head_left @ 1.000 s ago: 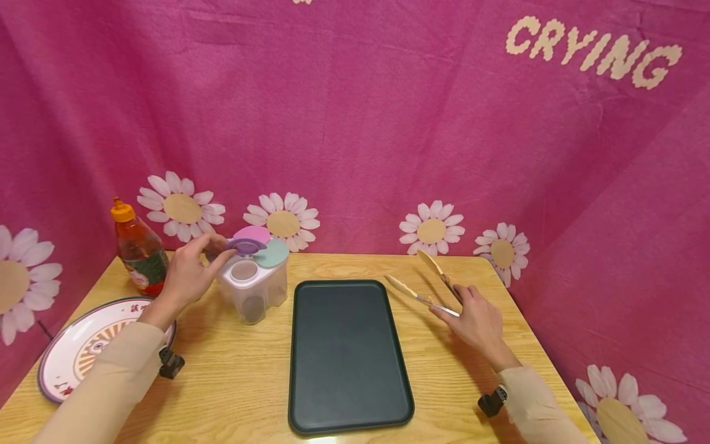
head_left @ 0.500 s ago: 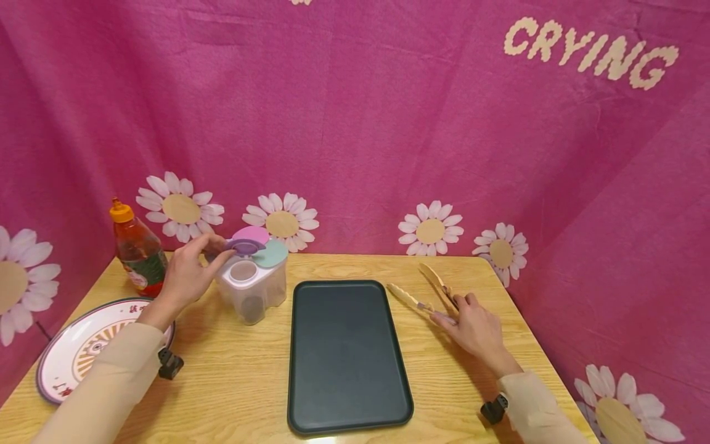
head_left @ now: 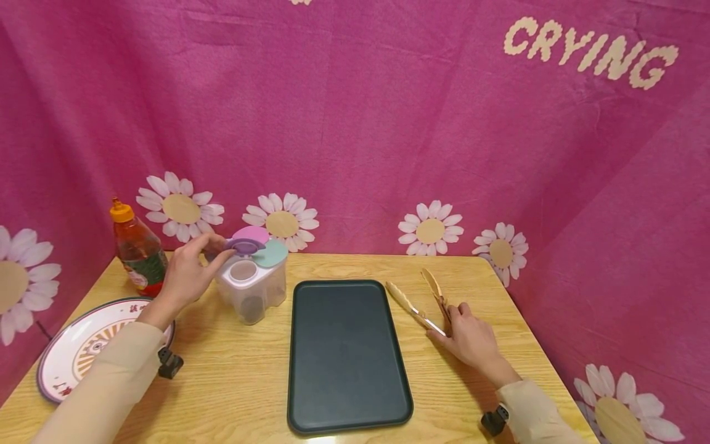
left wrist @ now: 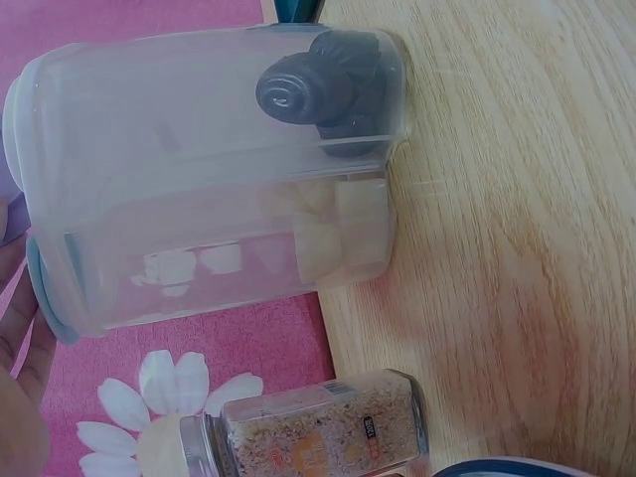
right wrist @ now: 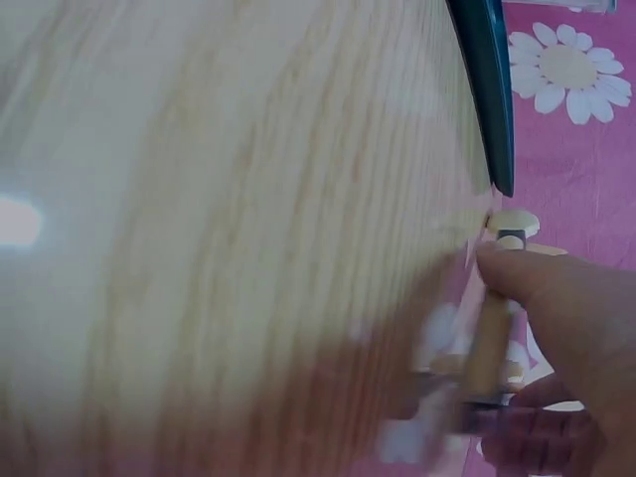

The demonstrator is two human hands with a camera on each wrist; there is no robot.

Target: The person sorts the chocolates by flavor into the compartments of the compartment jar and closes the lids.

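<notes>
My left hand point(head_left: 188, 274) pinches the raised purple lid point(head_left: 244, 246) of a clear divided storage container point(head_left: 280, 287) at the back left. Below that lid a round opening shows in the white top; the pink and teal lids point(head_left: 272, 253) sit beside it. In the left wrist view, a dark swirled piece point(left wrist: 318, 89) lies at the bottom of one compartment, and pale pieces point(left wrist: 323, 229) in another. My right hand point(head_left: 471, 336) holds a pair of tongs point(head_left: 403, 300), arms spread, tips pointing away from me, low over the table right of a dark tray point(head_left: 346, 357).
An orange-capped sauce bottle point(head_left: 141, 259) stands at the back left, behind a patterned plate point(head_left: 61, 370). A seasoning jar point(left wrist: 318, 427) shows near the container in the left wrist view. A pink cloth point(head_left: 355, 135) hangs along the table's back and sides.
My right hand has come slightly nearer and lower, bringing the tongs down toward the table. The left hand stays on the purple lid.
</notes>
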